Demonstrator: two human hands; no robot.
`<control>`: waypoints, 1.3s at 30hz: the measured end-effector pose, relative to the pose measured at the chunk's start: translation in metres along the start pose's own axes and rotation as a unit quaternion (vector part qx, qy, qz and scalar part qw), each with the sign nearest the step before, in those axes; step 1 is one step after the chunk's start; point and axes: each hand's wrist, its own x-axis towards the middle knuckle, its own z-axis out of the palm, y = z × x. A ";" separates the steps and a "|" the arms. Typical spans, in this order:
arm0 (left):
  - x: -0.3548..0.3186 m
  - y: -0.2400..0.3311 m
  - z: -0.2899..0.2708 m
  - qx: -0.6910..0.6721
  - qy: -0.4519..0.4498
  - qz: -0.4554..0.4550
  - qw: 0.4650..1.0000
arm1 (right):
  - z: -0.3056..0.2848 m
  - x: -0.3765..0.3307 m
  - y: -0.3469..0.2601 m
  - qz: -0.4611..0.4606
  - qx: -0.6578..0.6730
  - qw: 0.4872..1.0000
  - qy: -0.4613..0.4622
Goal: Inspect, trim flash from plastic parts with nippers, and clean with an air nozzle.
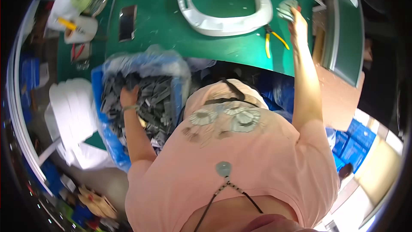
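A green mat [206, 38] covers the bench, with a white curved frame [227, 19] and yellow pliers [271, 39] on it. The left hand [128, 96] digs into grey parts [150, 99] in a blue bin [98, 87]; I cannot tell its grip. The right hand [297, 23] grasps a grey bundle [286, 8] at the mat's right edge.

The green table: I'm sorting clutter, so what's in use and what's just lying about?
In use:
left hand in crate of grey parts
right hand holding grey pieces

Lying about:
white curved handle
yellow pliers
dark phone
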 end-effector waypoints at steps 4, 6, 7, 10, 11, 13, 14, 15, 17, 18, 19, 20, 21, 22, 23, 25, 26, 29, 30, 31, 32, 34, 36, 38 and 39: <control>-0.004 0.001 -0.016 -0.080 -0.006 0.022 0.997 | 0.001 0.077 0.014 -0.093 -0.324 0.940 0.058; -0.029 0.024 -0.045 -0.362 -0.012 -0.111 0.926 | 0.021 0.086 0.006 -0.076 -0.397 0.914 0.046; -0.037 0.039 -0.059 -0.360 -0.009 -0.113 0.926 | 0.028 0.089 0.002 -0.060 -0.468 0.881 0.031; -0.066 0.120 -0.100 -0.618 0.003 -0.015 0.786 | 0.028 0.106 0.010 -0.056 -0.533 0.844 -0.031; -0.080 0.161 -0.105 -0.626 0.013 0.027 0.779 | 0.035 0.102 0.005 -0.051 -0.535 0.841 -0.053; -0.085 0.219 -0.096 -0.595 -0.064 0.114 0.793 | 0.036 0.102 0.005 -0.076 -0.530 0.841 -0.071; -0.083 0.254 -0.086 -0.544 -0.078 0.204 0.810 | 0.036 0.102 0.006 -0.101 -0.526 0.840 -0.087; -0.077 0.287 -0.070 -0.530 -0.090 0.273 0.798 | 0.042 0.100 0.002 -0.118 -0.557 0.817 -0.091; -0.065 0.357 -0.039 -0.372 -0.004 0.439 0.818 | 0.048 0.096 0.001 -0.119 -0.567 0.810 -0.086; -0.066 0.383 -0.015 -0.441 -0.052 0.365 0.818 | 0.050 0.094 0.000 -0.123 -0.578 0.803 -0.081; -0.057 0.399 0.008 -0.344 0.011 0.431 0.834 | 0.050 0.088 -0.004 -0.124 -0.589 0.794 -0.088; -0.062 0.412 0.014 -0.340 0.004 0.435 0.834 | 0.045 0.084 -0.005 -0.116 -0.587 0.797 -0.085; -0.067 0.422 0.017 -0.251 -0.067 0.412 0.873 | 0.041 0.077 -0.008 -0.100 -0.610 0.781 -0.095; -0.070 0.426 0.018 -0.158 -0.137 0.383 0.900 | 0.036 0.068 -0.012 -0.083 -0.631 0.764 -0.106; -0.070 0.419 0.025 -0.218 -0.157 0.423 0.865 | 0.030 0.055 -0.017 -0.075 -0.628 0.765 -0.121; -0.085 0.403 0.020 -0.261 -0.181 0.458 0.830 | 0.010 0.031 -0.007 -0.048 -0.623 0.770 -0.129; -0.085 0.399 0.022 -0.255 -0.186 0.461 0.829 | 0.003 0.020 -0.001 -0.028 -0.620 0.771 -0.144; -0.080 0.378 0.037 -0.396 -0.299 0.399 0.771 | 0.005 -0.005 0.008 -0.044 -0.568 0.819 -0.066; -0.077 0.380 0.030 -0.394 -0.301 0.399 0.772 | 0.003 -0.011 0.010 -0.042 -0.566 0.821 -0.066; -0.072 0.386 0.016 -0.453 -0.332 0.354 0.748 | 0.001 -0.014 0.013 -0.048 -0.531 0.845 -0.029; -0.066 0.389 0.006 -0.509 -0.360 0.306 0.719 | -0.001 -0.017 0.016 -0.054 -0.495 0.867 0.007; -0.053 0.384 -0.004 -0.562 -0.351 0.248 0.707 | -0.001 -0.028 0.023 -0.064 -0.489 0.870 0.018; -0.043 0.380 -0.016 -0.581 -0.287 0.282 0.707 | 0.000 -0.038 0.023 -0.097 -0.496 0.862 0.039; -0.039 0.379 -0.011 -0.552 -0.283 0.296 0.726 | 0.002 -0.036 0.028 -0.094 -0.506 0.857 0.040; -0.037 0.377 0.000 -0.538 -0.273 0.317 0.732 | 0.004 -0.036 0.030 -0.157 -0.519 0.840 0.038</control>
